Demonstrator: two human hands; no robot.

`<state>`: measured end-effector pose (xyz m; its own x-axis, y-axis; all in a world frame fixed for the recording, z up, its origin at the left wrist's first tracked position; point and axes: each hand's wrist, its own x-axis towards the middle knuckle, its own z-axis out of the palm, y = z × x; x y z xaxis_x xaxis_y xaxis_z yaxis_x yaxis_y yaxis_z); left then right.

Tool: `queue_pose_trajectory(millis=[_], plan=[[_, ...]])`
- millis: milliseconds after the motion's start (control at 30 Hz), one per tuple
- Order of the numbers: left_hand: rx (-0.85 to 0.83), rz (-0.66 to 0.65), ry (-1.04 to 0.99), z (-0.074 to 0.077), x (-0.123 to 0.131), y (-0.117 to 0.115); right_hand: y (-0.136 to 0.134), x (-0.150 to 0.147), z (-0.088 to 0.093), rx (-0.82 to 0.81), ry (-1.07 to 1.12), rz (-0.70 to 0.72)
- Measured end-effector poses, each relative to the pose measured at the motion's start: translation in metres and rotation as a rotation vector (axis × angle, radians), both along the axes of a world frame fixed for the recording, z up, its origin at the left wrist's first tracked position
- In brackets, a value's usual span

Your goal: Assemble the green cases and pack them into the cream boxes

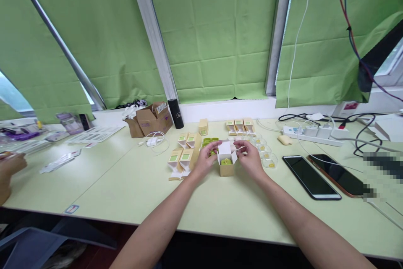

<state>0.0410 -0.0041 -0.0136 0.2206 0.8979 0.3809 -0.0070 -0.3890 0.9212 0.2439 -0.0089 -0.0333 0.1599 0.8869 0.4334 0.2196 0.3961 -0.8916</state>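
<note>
Grip: L hand (206, 160) + R hand (251, 158) pinch 1 box (226, 170); 2 phones (310, 177) beside.

We take this for an office or small packing workroom. We note a long pale-green desk (126, 185) under windows covered by green blinds (214, 30), a white power strip (311, 134) with chargers and trailing cables, two phones (310, 176) lying flat, a brown carton (153, 120), a black flask (175, 113), and rows of small tan boxes (185, 153). A co-worker's hand (9, 168) rests at the desk's left end.
</note>
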Motion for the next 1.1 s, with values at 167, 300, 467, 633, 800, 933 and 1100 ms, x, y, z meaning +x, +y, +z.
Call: queue_pose_trajectory(millis=[167,300,467,633,800,933,1100], plan=[[0.018,0.005,0.045,0.0020,0.0003,-0.0031,0.0014,0.0004,-0.0019,-0.003,0.018,0.004],[0.036,0.015,0.081,0.0023,0.0004,-0.0037,-0.0001,-0.0002,-0.0004,-0.003,0.022,0.015],[0.050,0.029,0.098,0.0028,0.0008,-0.0052,-0.0025,-0.0020,0.0017,-0.002,0.038,0.025],[0.042,0.038,0.116,0.0038,0.0022,-0.0069,-0.0039,-0.0034,0.0045,-0.040,0.074,0.058],[0.031,0.052,0.132,0.0035,0.0043,-0.0075,-0.0051,-0.0054,0.0057,-0.087,0.125,0.105],[0.045,0.053,0.129,0.0029,0.0053,-0.0085,-0.0056,-0.0070,0.0046,-0.088,0.132,0.125],[0.056,0.057,0.125,0.0019,0.0064,-0.0086,-0.0062,-0.0089,0.0035,-0.080,0.126,0.132]])
